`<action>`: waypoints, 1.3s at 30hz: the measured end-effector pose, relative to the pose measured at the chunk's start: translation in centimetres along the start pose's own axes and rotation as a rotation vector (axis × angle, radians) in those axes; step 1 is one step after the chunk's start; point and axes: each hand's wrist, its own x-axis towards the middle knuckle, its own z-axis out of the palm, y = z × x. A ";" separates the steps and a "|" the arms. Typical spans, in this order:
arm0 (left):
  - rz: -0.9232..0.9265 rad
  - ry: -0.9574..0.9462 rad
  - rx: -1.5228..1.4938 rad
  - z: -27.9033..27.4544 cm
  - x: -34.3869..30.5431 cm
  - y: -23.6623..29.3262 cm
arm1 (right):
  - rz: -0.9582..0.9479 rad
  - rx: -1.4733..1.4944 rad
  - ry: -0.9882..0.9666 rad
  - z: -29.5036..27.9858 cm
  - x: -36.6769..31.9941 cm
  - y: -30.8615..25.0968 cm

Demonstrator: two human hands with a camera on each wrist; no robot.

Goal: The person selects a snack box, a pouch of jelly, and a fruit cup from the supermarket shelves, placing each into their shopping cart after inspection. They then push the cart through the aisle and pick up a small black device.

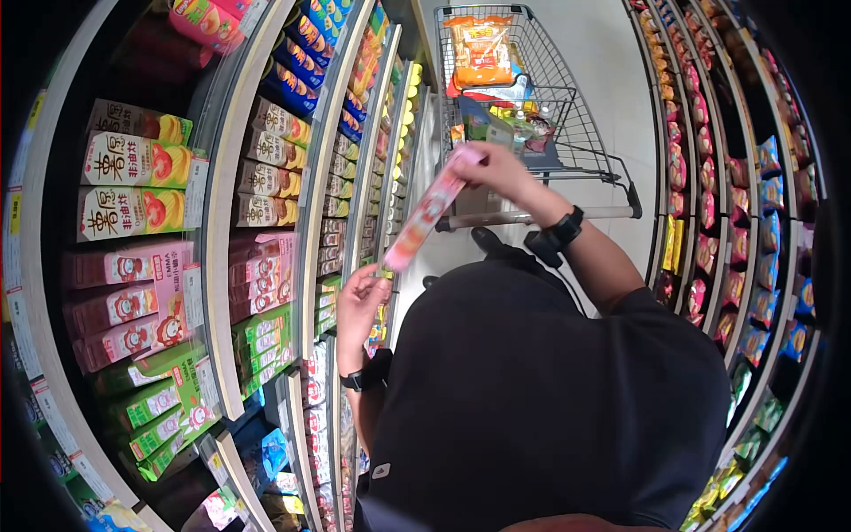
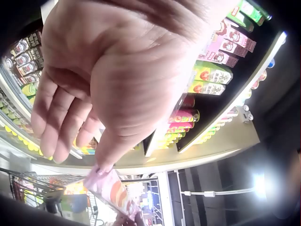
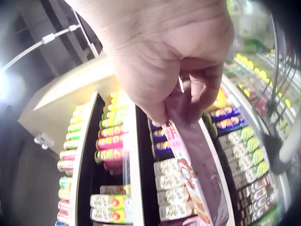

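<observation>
A long, slim pink snack box (image 1: 428, 217) with cartoon pictures slants in front of the person's body. The right hand (image 1: 499, 170) pinches its upper end between thumb and fingers; in the right wrist view the box (image 3: 188, 174) hangs down from that grip. Near the lower end is the left hand (image 1: 362, 306), its fingers loosely extended and fingertips right at the box's corner. In the left wrist view the left thumb overlaps the end of the box (image 2: 113, 190), while the other fingers spread apart from it. Similar pink boxes (image 1: 133, 306) fill a shelf on the left.
A wire shopping cart (image 1: 576, 115) stands ahead, with an orange snack bag (image 1: 481, 49) and other packages inside. Left shelves carry white chip boxes (image 1: 133, 213), green boxes (image 1: 164, 412) and blue canisters (image 1: 297, 66). Bagged snacks (image 1: 764, 230) line the right side of the aisle.
</observation>
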 end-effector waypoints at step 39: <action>-0.545 0.287 0.511 -2.4 -5.3 -34.9 | 0.223 -0.975 0.562 -18.2 1.1 14.8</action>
